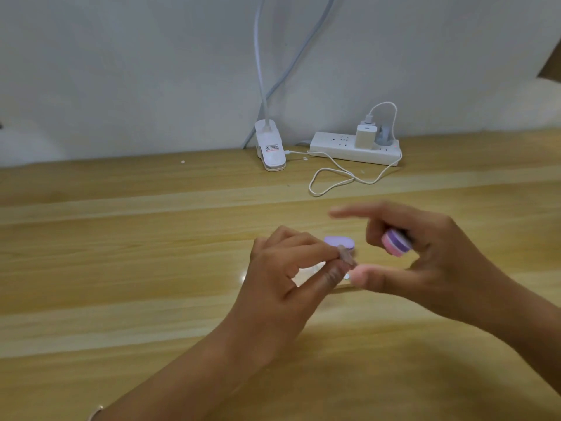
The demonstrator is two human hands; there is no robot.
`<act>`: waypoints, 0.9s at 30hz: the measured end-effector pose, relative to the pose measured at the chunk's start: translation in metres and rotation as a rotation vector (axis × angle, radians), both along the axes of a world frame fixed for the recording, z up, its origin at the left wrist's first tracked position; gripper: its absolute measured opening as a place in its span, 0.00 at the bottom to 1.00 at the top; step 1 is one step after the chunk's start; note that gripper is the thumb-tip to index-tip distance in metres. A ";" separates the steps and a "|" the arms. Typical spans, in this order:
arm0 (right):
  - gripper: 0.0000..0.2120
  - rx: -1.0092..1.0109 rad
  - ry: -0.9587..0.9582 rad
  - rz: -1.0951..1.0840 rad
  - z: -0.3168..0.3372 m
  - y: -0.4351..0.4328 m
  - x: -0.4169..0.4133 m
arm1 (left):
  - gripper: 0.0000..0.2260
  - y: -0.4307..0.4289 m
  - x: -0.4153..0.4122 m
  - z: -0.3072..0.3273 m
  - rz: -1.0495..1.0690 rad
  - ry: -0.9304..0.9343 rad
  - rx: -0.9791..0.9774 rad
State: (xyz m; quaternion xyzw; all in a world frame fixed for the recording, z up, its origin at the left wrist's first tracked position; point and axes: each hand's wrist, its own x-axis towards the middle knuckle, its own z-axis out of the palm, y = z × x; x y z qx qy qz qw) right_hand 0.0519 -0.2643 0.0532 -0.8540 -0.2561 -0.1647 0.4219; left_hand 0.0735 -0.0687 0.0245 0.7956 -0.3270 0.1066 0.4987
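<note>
Head cam only. The wooden table point(121, 268) is pale plank stuff with long grain stripes, under a plain matte wall.

The right hand point(425, 262) holds a pink-and-purple block point(396, 242) just above the table, right of centre. It's layered like a sandwich in pink, purple, pink, with a rounded end and a matte look. That end faces about 8 o'clock, and the long axis runs back into the palm toward 2 o'clock. Middle fingers curl round it, while the forefinger and thumb stick out straight toward 9 o'clock.

The left hand point(282, 268) sits at 9 o'clock from the block, thumb and forefinger tips pressed together. It's too blurry to tell if they pinch anything. Behind those tips a flat lilac oval piece point(338, 240) lies on the wood.

Up at 12 o'clock there's a glossy white clip lamp base point(271, 147), a boxy power strip point(340, 147) with a charger point(365, 135), and a loopy white cable point(334, 177).
</note>
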 end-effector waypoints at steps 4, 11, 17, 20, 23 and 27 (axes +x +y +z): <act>0.19 0.183 0.242 0.034 -0.016 0.012 -0.005 | 0.05 0.002 0.001 -0.005 0.058 -0.021 0.093; 0.19 -0.125 0.191 -0.063 -0.034 0.011 0.001 | 0.06 0.001 -0.003 -0.006 0.080 -0.096 0.142; 0.18 -0.054 0.076 -0.004 -0.033 0.023 -0.010 | 0.05 0.002 -0.002 -0.008 0.050 -0.055 0.112; 0.17 -0.091 0.071 -0.077 -0.033 0.021 -0.008 | 0.05 0.004 -0.003 -0.008 0.039 -0.014 0.087; 0.15 0.065 0.175 -0.091 -0.029 0.016 -0.006 | 0.06 0.004 -0.002 -0.007 0.020 0.045 0.044; 0.07 0.306 0.284 0.031 -0.027 0.018 -0.012 | 0.05 0.005 -0.002 -0.008 -0.008 0.081 -0.024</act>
